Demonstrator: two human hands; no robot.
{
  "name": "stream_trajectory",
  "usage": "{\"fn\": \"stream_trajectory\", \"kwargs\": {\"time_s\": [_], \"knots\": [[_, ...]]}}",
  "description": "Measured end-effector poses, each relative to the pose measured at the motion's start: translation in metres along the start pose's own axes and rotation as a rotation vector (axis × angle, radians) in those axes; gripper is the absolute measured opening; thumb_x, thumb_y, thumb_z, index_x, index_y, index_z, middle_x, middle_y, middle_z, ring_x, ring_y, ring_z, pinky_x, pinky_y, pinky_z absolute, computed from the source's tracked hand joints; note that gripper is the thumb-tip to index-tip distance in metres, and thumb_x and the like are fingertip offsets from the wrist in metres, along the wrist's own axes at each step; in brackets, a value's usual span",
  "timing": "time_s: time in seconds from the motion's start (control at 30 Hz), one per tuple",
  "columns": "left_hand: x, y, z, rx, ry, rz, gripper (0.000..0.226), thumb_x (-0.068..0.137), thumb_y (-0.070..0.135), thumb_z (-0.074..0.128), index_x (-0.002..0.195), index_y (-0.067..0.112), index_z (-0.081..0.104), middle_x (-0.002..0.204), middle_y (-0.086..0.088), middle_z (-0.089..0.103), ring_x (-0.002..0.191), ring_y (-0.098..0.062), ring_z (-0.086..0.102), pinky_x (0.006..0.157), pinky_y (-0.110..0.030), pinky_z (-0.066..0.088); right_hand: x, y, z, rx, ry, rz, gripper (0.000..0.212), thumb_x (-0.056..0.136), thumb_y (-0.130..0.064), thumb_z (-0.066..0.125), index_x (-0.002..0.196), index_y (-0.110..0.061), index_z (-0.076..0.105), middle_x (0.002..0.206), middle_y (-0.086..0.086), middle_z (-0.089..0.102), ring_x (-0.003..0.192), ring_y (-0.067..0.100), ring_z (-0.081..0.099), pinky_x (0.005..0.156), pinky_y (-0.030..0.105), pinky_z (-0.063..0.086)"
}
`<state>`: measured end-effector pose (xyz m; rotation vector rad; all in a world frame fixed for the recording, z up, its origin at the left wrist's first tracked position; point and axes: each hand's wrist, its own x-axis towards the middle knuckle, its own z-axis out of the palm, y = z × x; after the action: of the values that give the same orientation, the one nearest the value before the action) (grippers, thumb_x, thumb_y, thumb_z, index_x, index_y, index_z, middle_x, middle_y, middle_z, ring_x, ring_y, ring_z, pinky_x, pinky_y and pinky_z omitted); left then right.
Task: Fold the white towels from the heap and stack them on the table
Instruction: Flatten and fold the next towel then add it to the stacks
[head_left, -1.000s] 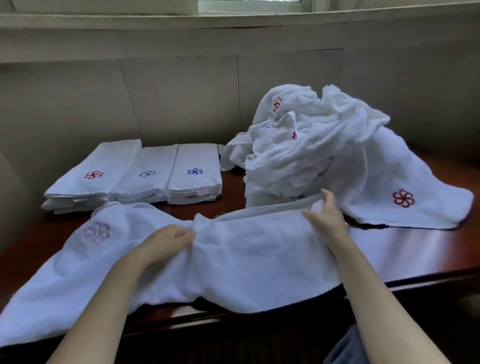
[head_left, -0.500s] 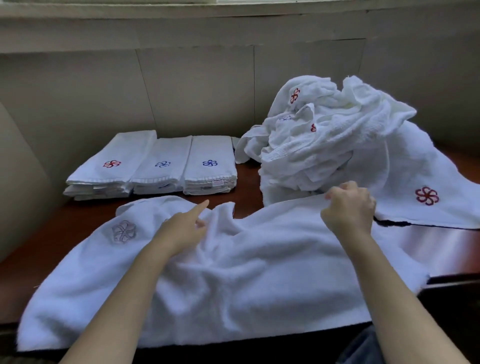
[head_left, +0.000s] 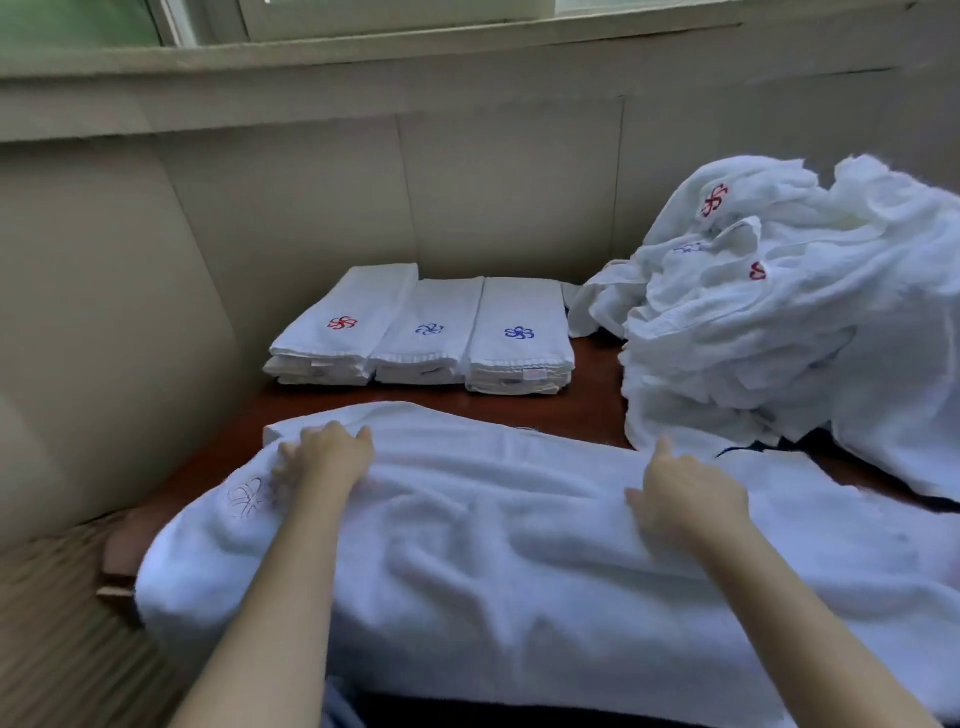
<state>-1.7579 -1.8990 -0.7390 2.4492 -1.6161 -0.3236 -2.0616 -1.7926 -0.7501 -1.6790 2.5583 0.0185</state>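
Note:
A white towel (head_left: 493, 545) lies spread lengthwise across the near edge of the table, its faint flower emblem showing through near its left end. My left hand (head_left: 327, 457) lies flat on the towel's left part beside that emblem. My right hand (head_left: 685, 493) rests on the towel right of centre, fingers stretched toward the far edge. The heap of crumpled white towels (head_left: 789, 312) rises at the right. Three stacks of folded towels (head_left: 426, 332) sit in a row at the back, with red and blue flower emblems on top.
The dark wooden table (head_left: 571, 410) shows bare between the spread towel and the stacks. A pale panelled wall (head_left: 311, 208) runs behind and along the left, with a window sill above. The table's left corner (head_left: 119, 561) ends near the wall.
The towel now lies flatter along the table edge. My left hand slid left toward the emblem, and my right hand let go of the far edge and lies on the cloth. The view turned left.

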Motion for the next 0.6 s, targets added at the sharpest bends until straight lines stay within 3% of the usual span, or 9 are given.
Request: {"fn": "stream_trajectory", "kwargs": {"time_s": [0.1, 0.17, 0.27, 0.33, 0.43, 0.5, 0.6], "knots": [[0.009, -0.03, -0.016, -0.125, 0.305, -0.033, 0.036, 0.096, 0.027, 0.039, 0.123, 0.014, 0.058, 0.129, -0.016, 0.048, 0.121, -0.036, 0.036, 0.098, -0.042, 0.032, -0.002, -0.012, 0.0, -0.1, 0.07, -0.083, 0.043, 0.097, -0.037, 0.04, 0.133, -0.013, 0.036, 0.133, 0.008, 0.044, 0.119, 0.029, 0.049, 0.085, 0.033, 0.041], [0.017, -0.054, -0.021, -0.186, 0.333, -0.13, 0.034, 0.093, 0.022, 0.043, 0.121, 0.012, 0.058, 0.128, -0.018, 0.048, 0.12, -0.037, 0.037, 0.098, -0.043, 0.031, -0.004, -0.031, 0.001, -0.114, 0.162, -0.234, 0.032, 0.096, -0.034, 0.039, 0.123, -0.018, 0.047, 0.126, 0.004, 0.049, 0.115, 0.028, 0.049, 0.09, 0.034, 0.039], [0.03, -0.088, -0.02, -0.251, 0.162, -0.293, 0.038, 0.088, 0.022, 0.047, 0.119, 0.004, 0.057, 0.129, -0.02, 0.052, 0.12, -0.039, 0.044, 0.1, -0.043, 0.036, -0.004, -0.077, 0.011, 0.008, 0.176, -0.459, 0.025, 0.095, -0.031, 0.038, 0.109, -0.019, 0.056, 0.117, 0.004, 0.055, 0.107, 0.029, 0.05, 0.086, 0.034, 0.039], [0.035, -0.1, -0.021, -0.325, 0.033, -0.295, 0.031, 0.083, 0.02, 0.053, 0.103, -0.001, 0.064, 0.116, -0.021, 0.062, 0.102, -0.036, 0.058, 0.087, -0.036, 0.047, 0.001, -0.11, 0.02, 0.115, 0.075, -0.536, 0.029, 0.096, -0.034, 0.037, 0.111, -0.018, 0.055, 0.121, 0.008, 0.052, 0.115, 0.03, 0.047, 0.091, 0.036, 0.039], [0.039, -0.104, -0.025, -0.377, -0.189, -0.204, 0.036, 0.08, 0.032, 0.062, 0.093, -0.001, 0.066, 0.092, -0.013, 0.069, 0.067, -0.023, 0.057, 0.061, -0.026, 0.042, 0.018, -0.144, 0.03, 0.095, -0.09, -0.505, 0.052, 0.094, -0.055, 0.031, 0.14, -0.03, 0.033, 0.152, 0.005, 0.022, 0.141, 0.033, 0.017, 0.109, 0.054, 0.017], [0.042, -0.102, -0.026, -0.335, -0.298, -0.136, 0.043, 0.08, 0.043, 0.063, 0.094, 0.002, 0.065, 0.079, -0.006, 0.065, 0.061, -0.019, 0.053, 0.054, -0.024, 0.04, 0.033, -0.153, 0.036, 0.085, -0.135, -0.462, 0.067, 0.09, -0.068, 0.024, 0.149, -0.038, 0.013, 0.16, -0.003, 0.0, 0.146, 0.03, -0.002, 0.109, 0.063, 0.001], [0.042, -0.094, -0.02, -0.209, -0.349, -0.046, 0.031, 0.079, 0.04, 0.063, 0.077, 0.01, 0.06, 0.066, 0.002, 0.06, 0.053, -0.013, 0.051, 0.046, -0.02, 0.036, 0.049, -0.154, 0.043, 0.068, -0.097, -0.474, 0.072, 0.086, -0.075, 0.016, 0.149, -0.043, 0.004, 0.16, -0.008, -0.006, 0.147, 0.024, -0.008, 0.11, 0.063, -0.002]]}}
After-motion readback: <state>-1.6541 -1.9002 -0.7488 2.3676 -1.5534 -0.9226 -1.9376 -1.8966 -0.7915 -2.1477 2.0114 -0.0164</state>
